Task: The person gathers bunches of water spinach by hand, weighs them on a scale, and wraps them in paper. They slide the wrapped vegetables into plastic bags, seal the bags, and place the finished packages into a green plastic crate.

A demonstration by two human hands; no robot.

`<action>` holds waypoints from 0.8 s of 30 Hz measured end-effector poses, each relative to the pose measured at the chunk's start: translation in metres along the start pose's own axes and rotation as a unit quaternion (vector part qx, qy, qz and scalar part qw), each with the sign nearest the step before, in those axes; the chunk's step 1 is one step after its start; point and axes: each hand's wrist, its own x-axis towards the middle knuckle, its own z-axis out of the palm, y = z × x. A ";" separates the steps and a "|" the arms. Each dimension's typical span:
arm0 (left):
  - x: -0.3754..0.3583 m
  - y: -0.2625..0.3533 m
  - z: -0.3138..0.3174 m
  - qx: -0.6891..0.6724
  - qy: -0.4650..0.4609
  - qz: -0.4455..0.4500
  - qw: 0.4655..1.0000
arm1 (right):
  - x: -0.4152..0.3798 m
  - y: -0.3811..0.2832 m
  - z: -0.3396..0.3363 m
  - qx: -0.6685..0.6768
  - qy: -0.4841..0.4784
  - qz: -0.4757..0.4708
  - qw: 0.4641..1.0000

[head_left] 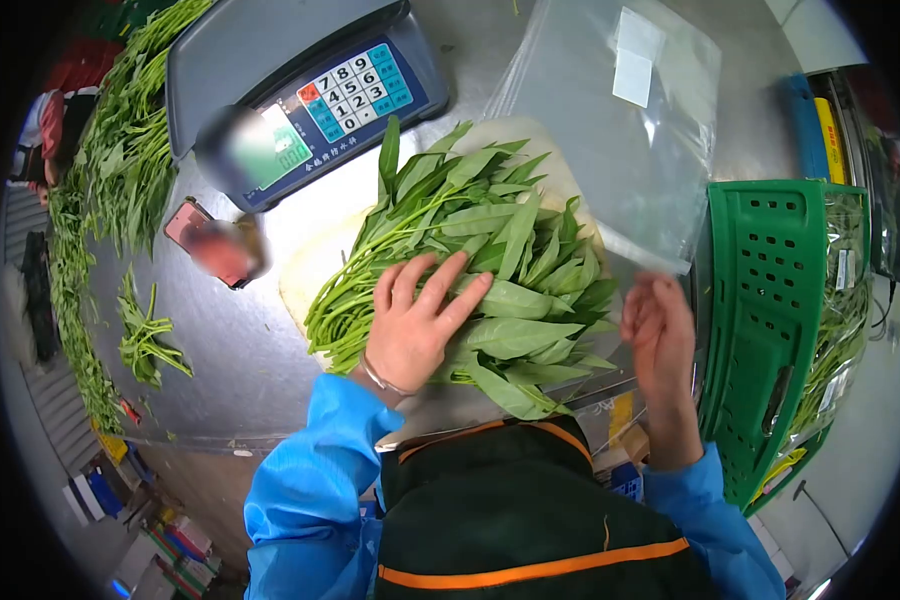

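A large bunch of leafy greens (515,325) lies on a pale board (305,265) on the metal table, its stems pointing to the lower left. My left hand (415,320) rests on top of the bunch with its fingers spread. Just right of the leaves, my right hand (660,335) is raised near the lower edge of a stack of clear plastic bags (610,130). Its fingers are curled and slightly blurred, and whether they hold anything is not clear.
A digital scale (300,110) stands behind the bunch, a red phone-like item (213,245) left of it. Loose greens (150,335) and a long heap of greens (135,140) lie at the left. A green crate (765,330) with bagged greens is at the right.
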 end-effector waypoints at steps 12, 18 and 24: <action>-0.037 0.049 -0.009 -0.160 -0.049 -0.034 0.985 | 0.052 0.003 0.064 -0.621 -0.320 -0.360 0.619; -0.038 0.067 -0.012 -0.202 0.002 -0.022 0.979 | 0.061 -0.011 0.064 -0.579 -0.268 -0.312 0.704; -0.121 0.069 -0.018 -0.447 0.048 -0.147 0.881 | 0.071 -0.062 0.101 -0.497 -0.269 -0.310 0.764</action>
